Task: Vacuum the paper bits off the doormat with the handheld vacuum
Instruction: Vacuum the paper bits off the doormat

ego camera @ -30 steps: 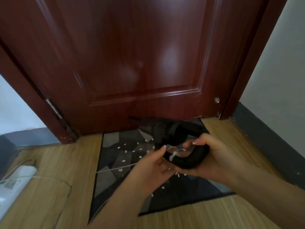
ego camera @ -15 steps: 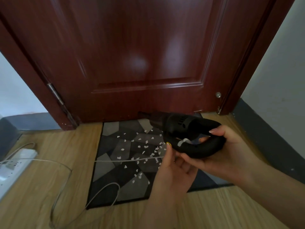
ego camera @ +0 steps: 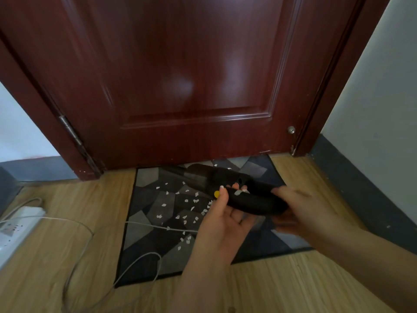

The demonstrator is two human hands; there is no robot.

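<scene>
Handheld vacuum [ego camera: 228, 184], black, is held up over the far-right part of the doormat [ego camera: 144, 224], nozzle pointing left toward the door [ego camera: 180, 75], loop handle toward the person. Left hand [ego camera: 223, 218] comes up under the handle's left end, fingertips curled over it, thumb next to a yellow button [ego camera: 216, 194] on the body, so it's grasping the vac. Right hand [ego camera: 302, 211] is at the handle's right end, motion-blurred; looks wrapped round the handle but can't tell the grip for sure. Paper bits [ego camera: 180, 206] lie scattered on the mat's middle, just left of and below the vac, white flecks on grey/black geometric pattern. White cable [ego camera: 144, 224] crosses the mat's left half and loops off its near-left corner onto the wood floor [ego camera: 56, 256]. Power strip [ego camera: 15, 229] sits on the floor well left of the mat. Dark red door stands at the mat's far edge, hinge [ego camera: 71, 131] at its left, small metal stop [ego camera: 291, 130] low on its right. Grey skirting [ego camera: 361, 195] runs right of the mat.
</scene>
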